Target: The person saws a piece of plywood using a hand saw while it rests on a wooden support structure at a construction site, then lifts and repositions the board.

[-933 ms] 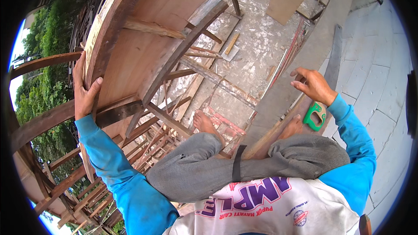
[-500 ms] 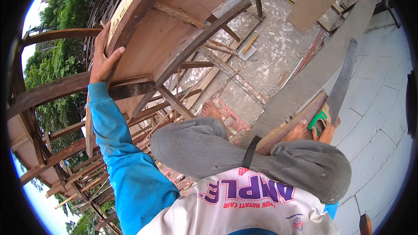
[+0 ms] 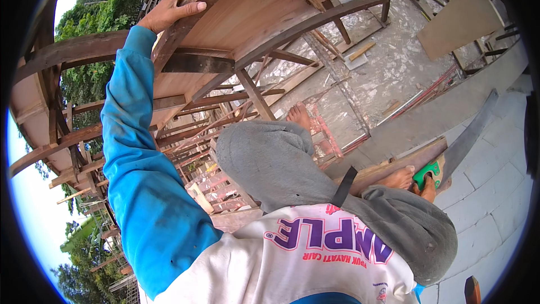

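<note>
My left hand (image 3: 169, 12) grips the edge of a weathered wooden beam (image 3: 216, 0) at the upper left. The thumb presses on the beam's near face, and the fingers reach along its far side, partly hidden. At the lower right my right hand (image 3: 428, 190) is closed round the green handle of a handsaw (image 3: 471, 134). The long grey blade points up and to the right, away from me. Beside the saw handle, a short thick piece of wood (image 3: 413, 159) lies by my bare foot (image 3: 398, 178).
A concrete ledge (image 3: 388, 135) and grey tiles (image 3: 484, 191) run along the right. Plywood panelling (image 3: 236, 19) is fixed between curved timbers. Below, a dusty floor (image 3: 388, 56) holds scrap wood and a plywood sheet (image 3: 461, 19). Timber framing and reddish ladder-like bars stand lower left.
My view has shifted, so most things appear farther right. My left hand has moved up along the beam. My right hand still holds the saw.
</note>
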Tool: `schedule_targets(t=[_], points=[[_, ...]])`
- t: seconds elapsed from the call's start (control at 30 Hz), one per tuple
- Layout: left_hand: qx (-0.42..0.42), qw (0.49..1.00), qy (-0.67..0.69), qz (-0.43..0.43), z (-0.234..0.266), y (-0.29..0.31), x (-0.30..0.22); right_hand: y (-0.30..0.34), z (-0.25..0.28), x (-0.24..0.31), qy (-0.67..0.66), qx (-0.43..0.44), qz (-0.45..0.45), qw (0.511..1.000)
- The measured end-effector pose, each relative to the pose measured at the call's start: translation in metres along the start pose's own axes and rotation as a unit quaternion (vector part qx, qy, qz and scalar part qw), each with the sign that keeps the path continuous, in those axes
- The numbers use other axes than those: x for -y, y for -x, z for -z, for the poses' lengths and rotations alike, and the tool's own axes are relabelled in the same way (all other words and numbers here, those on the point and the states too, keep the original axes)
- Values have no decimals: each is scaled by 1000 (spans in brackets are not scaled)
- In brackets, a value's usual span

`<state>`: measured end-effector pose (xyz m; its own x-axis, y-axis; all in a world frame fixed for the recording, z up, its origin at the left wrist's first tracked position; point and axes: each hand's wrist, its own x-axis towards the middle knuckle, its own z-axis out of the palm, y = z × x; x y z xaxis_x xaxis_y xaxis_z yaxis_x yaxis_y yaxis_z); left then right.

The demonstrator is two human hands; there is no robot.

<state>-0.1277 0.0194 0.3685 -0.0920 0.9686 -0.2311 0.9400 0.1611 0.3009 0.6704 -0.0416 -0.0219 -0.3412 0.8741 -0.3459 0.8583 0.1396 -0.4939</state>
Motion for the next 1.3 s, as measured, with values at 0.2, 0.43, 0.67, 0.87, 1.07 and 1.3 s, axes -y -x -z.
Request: schedule_targets(t=[0.2, 0.43, 0.67, 0.87, 1.07, 1.3], points=[[66, 995, -60, 54, 28, -10, -44, 13, -47, -41, -139, -178, -7, 974], [-71, 997, -10, 16, -14, -47, -37, 6, 12, 31, -279, -290, -228, 887], [-109, 990, -92, -6, -21, -79, -99, 32, 45, 66, -346, -307, -165, 871], [-55, 996, -71, 16, -12, -83, -109, 50, 97, 62, -309, -275, -98, 905], [-78, 997, 21, -10, -15, -84, -98, 29, 146, 93, -291, -184, 30, 938], [-100, 994, -8, -39, -18, -92, -92, -44, 125, 172, -456, -67, 55, 886]])
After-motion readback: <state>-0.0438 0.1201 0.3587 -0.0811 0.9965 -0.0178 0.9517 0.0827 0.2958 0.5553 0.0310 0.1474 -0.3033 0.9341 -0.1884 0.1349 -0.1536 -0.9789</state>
